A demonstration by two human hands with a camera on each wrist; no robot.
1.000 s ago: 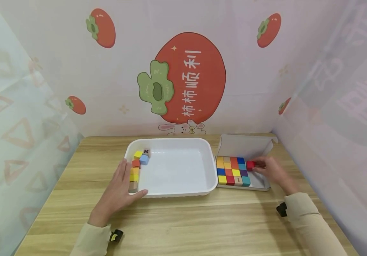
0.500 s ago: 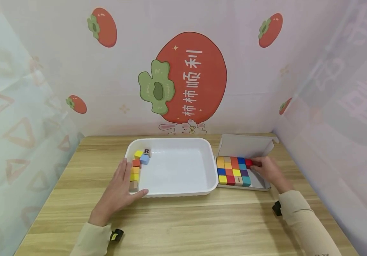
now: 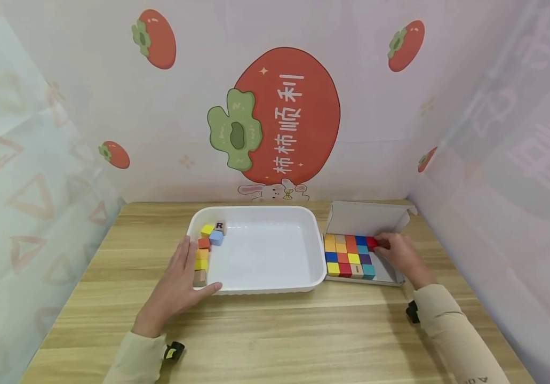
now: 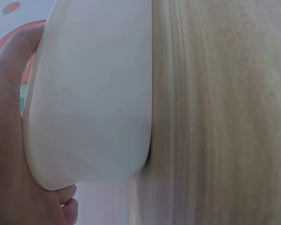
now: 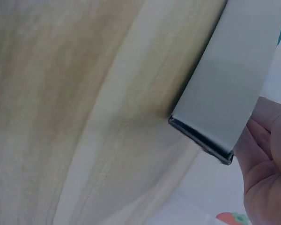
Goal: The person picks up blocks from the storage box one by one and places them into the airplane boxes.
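Note:
My left hand [image 3: 181, 277] lies flat against the left front corner of a white tray [image 3: 265, 290], fingers straight and thumb on the front rim. The left wrist view shows the tray's wall [image 4: 93, 93] against my palm. Inside the tray's left end lie several coloured cubes [image 3: 202, 254], one marked R [image 3: 219, 228]. My right hand [image 3: 384, 244] pinches a red cube [image 3: 372, 242] at the back right of a grid of coloured cubes [image 3: 349, 256] in an open cardboard box [image 3: 366, 218]. The box's outer wall [image 5: 234, 79] fills the right wrist view beside my hand.
The tray and box stand side by side at the back of a wooden table [image 3: 279, 330]. Printed curtain walls close in the back and both sides. The right strip of the box floor [image 3: 384, 269] holds no cubes.
My right hand has carried the red cube a little toward the back of the box, up beside the blue cube in the far row. The left hand has stayed put.

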